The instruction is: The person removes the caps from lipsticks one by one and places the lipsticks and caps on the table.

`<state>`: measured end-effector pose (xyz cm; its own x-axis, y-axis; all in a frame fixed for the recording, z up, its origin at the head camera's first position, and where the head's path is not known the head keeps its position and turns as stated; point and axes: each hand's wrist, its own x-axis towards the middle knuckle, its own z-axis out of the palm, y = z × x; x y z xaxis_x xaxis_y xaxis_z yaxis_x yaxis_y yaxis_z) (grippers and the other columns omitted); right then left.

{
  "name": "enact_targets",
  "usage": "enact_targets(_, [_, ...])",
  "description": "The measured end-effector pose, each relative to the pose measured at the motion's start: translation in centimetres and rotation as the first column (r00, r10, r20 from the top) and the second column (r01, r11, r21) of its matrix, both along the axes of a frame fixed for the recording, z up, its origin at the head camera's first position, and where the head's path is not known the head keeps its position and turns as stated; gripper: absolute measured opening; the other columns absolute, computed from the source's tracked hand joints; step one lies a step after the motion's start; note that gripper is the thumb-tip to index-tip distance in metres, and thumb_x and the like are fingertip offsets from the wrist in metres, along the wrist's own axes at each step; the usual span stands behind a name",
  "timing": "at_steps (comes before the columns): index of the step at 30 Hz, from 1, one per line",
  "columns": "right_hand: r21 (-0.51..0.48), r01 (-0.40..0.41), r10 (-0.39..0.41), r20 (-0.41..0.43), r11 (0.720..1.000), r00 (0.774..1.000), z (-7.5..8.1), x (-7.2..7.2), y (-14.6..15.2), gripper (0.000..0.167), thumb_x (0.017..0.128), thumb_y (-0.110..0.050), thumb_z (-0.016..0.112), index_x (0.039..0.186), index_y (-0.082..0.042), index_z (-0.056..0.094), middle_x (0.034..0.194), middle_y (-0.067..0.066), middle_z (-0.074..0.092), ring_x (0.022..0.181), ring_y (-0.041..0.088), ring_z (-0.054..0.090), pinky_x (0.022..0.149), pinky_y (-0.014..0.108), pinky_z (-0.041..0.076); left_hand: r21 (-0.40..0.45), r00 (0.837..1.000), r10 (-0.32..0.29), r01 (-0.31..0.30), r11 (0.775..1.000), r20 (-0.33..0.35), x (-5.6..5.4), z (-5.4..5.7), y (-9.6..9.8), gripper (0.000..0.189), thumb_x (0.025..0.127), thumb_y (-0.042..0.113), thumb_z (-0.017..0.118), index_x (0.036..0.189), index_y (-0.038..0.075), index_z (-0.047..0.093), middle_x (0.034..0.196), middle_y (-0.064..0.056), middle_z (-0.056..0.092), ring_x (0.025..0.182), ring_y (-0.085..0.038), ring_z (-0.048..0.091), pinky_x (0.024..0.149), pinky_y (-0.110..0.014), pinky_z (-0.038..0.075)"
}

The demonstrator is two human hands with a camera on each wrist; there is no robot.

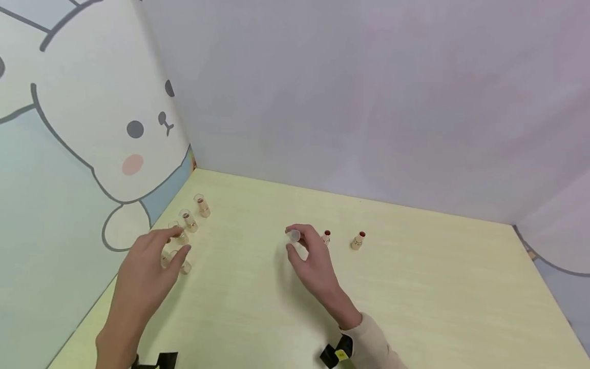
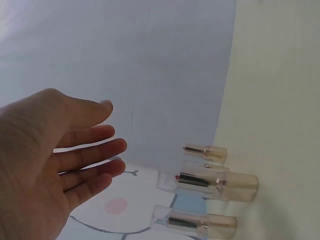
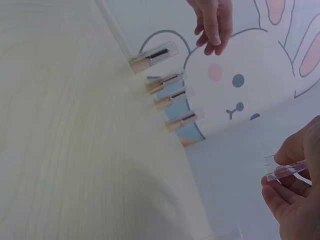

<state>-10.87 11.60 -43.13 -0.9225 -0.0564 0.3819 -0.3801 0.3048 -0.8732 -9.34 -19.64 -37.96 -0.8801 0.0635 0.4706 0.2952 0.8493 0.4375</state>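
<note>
My right hand [image 1: 318, 264] pinches a clear lipstick cap [image 1: 294, 236] between thumb and fingers, raised over the middle of the table. In the right wrist view this cap [image 3: 287, 171] is a see-through tube with faint lettering, partly hidden by the thumb. Just beyond that hand stand two uncapped lipsticks with red tips, one lipstick [image 1: 357, 241] in full view and another lipstick [image 1: 327, 236] half covered by the hand. My left hand [image 1: 145, 266] holds nothing, its fingers apart, over several lipsticks with clear caps [image 2: 242, 187] and pale gold bases.
The capped lipsticks, among them a far one [image 1: 203, 207], stand along the table's left edge. A wall panel [image 1: 69, 205] with a cartoon rabbit rises right beside them. A pale cloth wall [image 1: 345, 102] closes off the back of the light wooden table [image 1: 438, 287].
</note>
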Motion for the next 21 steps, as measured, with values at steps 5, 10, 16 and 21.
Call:
enact_targets(5, [0.072, 0.041, -0.041, -0.01, 0.997, 0.999, 0.0, -0.7, -1.7, 0.033, 0.096, 0.004, 0.067, 0.125, -0.009, 0.061, 0.122, 0.003, 0.067, 0.12, 0.019, 0.066, 0.107, 0.038, 0.055, -0.004, 0.999, 0.0, 0.001, 1.0, 0.043, 0.4, -2.1, -0.4, 0.047, 0.085, 0.006, 0.084, 0.128, 0.003, 0.066, 0.126, -0.021, 0.067, 0.117, -0.041, 0.059, 0.09, -0.06, 0.049])
enact_targets(10, [0.106, 0.054, -0.059, 0.041, 0.993, 0.997, -0.4, -1.3, -3.3, 0.031, 0.097, 0.002, 0.066, 0.125, -0.01, 0.06, 0.124, 0.004, 0.067, 0.121, 0.023, 0.068, 0.106, 0.04, 0.056, -0.013, 0.999, -0.021, 0.02, 1.0, -0.042, 0.1, -3.2, -0.2, 0.048, 0.078, -0.006, 0.086, 0.122, 0.002, 0.068, 0.119, -0.019, 0.069, 0.114, -0.04, 0.058, 0.089, -0.055, 0.049])
enact_targets(16, [0.156, 0.08, -0.093, 0.079, 0.985, 0.993, -1.0, -2.0, -4.8, 0.03, 0.097, 0.001, 0.066, 0.125, -0.008, 0.059, 0.125, 0.007, 0.067, 0.118, 0.027, 0.07, 0.103, 0.043, 0.058, -0.023, 0.994, -0.034, 0.031, 0.999, -0.106, -0.3, -3.7, -0.6, 0.043, 0.072, -0.018, 0.082, 0.109, 0.002, 0.073, 0.11, -0.017, 0.072, 0.108, -0.039, 0.058, 0.086, -0.049, 0.047])
enact_targets(21, [0.244, 0.102, -0.13, 0.103, 0.965, 0.986, -1.5, -2.6, -5.7, 0.029, 0.098, 0.0, 0.065, 0.125, -0.009, 0.059, 0.126, 0.006, 0.067, 0.113, 0.024, 0.068, 0.097, 0.04, 0.058, -0.031, 0.99, -0.041, 0.037, 0.999, -0.132, -0.5, -3.9, -0.9, 0.038, 0.07, -0.022, 0.082, 0.098, 0.003, 0.076, 0.101, -0.013, 0.076, 0.101, -0.034, 0.059, 0.086, -0.036, 0.04])
